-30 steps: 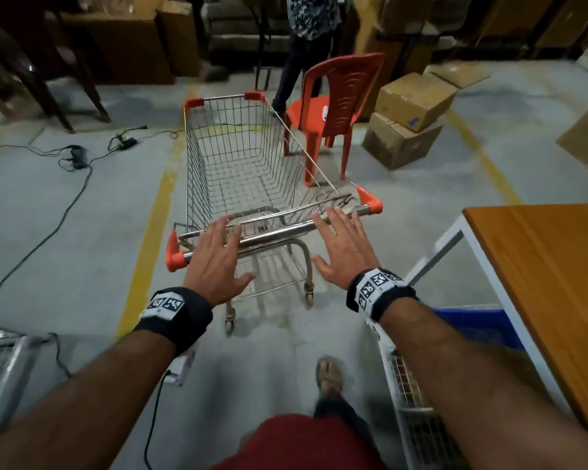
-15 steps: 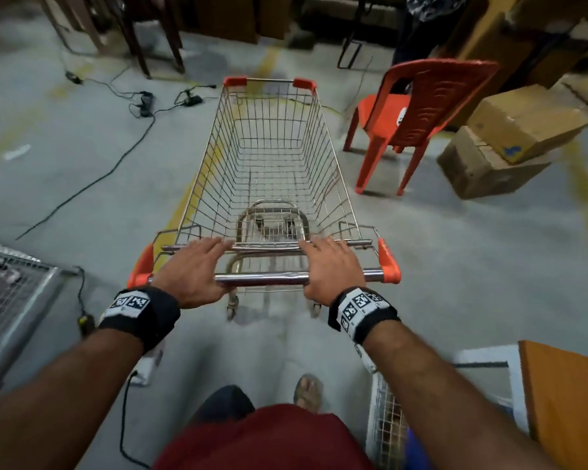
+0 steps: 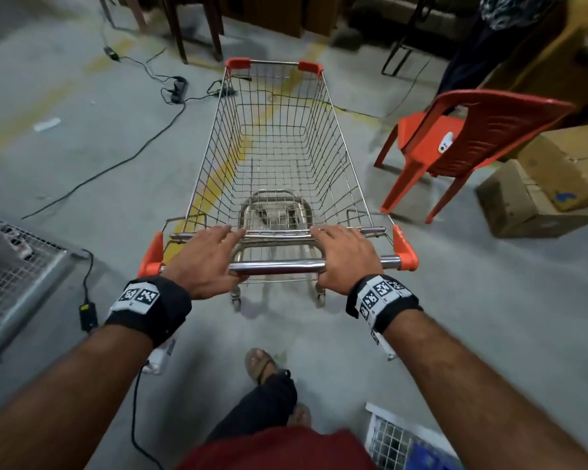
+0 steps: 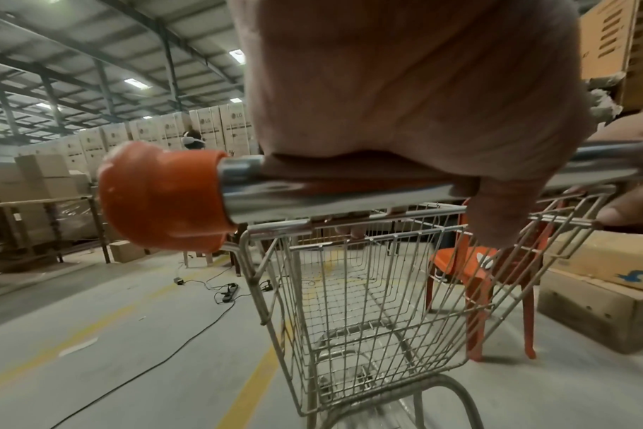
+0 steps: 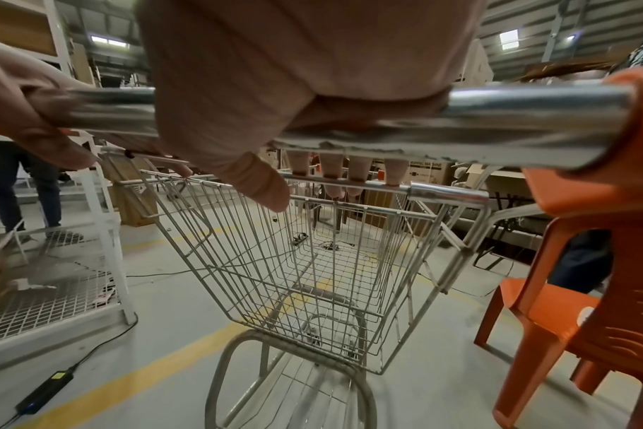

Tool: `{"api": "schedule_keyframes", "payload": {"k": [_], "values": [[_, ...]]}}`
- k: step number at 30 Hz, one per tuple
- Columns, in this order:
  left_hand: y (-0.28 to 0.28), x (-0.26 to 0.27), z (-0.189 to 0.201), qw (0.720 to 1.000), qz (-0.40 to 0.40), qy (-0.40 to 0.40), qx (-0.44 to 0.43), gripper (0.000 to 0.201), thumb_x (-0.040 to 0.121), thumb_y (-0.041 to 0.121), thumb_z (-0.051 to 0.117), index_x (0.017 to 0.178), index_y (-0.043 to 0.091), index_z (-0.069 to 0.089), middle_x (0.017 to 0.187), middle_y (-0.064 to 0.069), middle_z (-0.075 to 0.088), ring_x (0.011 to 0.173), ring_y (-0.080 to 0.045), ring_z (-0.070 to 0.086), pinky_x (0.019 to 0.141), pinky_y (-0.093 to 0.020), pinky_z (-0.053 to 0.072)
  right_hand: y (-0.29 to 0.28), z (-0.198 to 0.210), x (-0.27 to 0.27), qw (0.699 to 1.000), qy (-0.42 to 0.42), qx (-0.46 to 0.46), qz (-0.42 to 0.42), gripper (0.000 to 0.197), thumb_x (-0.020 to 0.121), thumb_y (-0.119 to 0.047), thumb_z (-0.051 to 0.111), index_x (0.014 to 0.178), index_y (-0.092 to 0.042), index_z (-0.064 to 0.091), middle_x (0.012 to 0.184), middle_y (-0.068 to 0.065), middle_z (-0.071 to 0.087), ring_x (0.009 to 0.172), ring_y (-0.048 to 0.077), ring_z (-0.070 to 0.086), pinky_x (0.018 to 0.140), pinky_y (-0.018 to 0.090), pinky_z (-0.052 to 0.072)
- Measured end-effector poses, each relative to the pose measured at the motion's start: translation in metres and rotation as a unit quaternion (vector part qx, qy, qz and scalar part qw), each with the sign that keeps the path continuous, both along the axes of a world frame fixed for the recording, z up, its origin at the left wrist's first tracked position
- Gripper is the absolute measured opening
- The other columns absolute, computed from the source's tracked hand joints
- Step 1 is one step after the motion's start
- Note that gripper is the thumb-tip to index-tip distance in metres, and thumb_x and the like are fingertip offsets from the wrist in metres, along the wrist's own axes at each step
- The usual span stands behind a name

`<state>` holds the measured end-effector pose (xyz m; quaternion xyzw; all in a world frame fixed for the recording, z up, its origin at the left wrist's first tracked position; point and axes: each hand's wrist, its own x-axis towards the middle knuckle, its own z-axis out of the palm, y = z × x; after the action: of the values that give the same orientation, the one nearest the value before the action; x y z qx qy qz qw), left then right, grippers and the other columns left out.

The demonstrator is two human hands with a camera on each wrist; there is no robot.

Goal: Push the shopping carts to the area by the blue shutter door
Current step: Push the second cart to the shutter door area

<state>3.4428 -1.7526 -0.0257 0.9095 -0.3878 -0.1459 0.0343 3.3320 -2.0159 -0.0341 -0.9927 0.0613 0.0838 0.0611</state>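
Head view shows the empty wire cart (image 3: 279,154) on the concrete floor (image 3: 82,157), left hand (image 3: 206,262) and right hand (image 3: 345,257) clasping its steel handle bar (image 3: 279,266), the sensible hold; it likely rolls light, stiff, swerving easily.

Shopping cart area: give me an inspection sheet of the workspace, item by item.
Surface: grey concrete floor with a worn yellow line running under the cart.
Job's things: shopping cart, wire basket with nothing in it, orange corner caps; blue shutter door not in view.
Clutter: orange plastic chair close to the cart's right side; stacked cardboard boxes beyond it; wire mesh rack at left.
Hands: left hand and right hand both on the handle bar, thumbs under it, fingers reaching the basket's rear rail.
Cables: black cable and power strip on the floor ahead left; adapter beside the rack.
Surroundings: warehouse, stacked cartons, another person standing behind the chair.
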Motion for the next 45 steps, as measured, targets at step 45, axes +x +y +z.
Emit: {"api": "schedule_keyframes", "payload": {"k": [45], "values": [[-0.19, -0.165, 0.0, 0.781, 0.622, 0.03, -0.05, 0.1, 0.075, 0.053, 0.056, 0.159, 0.027, 0.008, 0.165, -0.008, 0.017, 0.152, -0.024, 0.012, 0.125, -0.04, 0.001, -0.102, 0.011, 0.179, 0.778, 0.008, 0.028, 0.628, 0.078, 0.071, -0.036, 0.063, 0.147, -0.028, 0.047, 0.146, 0.002, 0.054, 0.134, 0.023, 0.05, 0.113, 0.04, 0.038]]}}
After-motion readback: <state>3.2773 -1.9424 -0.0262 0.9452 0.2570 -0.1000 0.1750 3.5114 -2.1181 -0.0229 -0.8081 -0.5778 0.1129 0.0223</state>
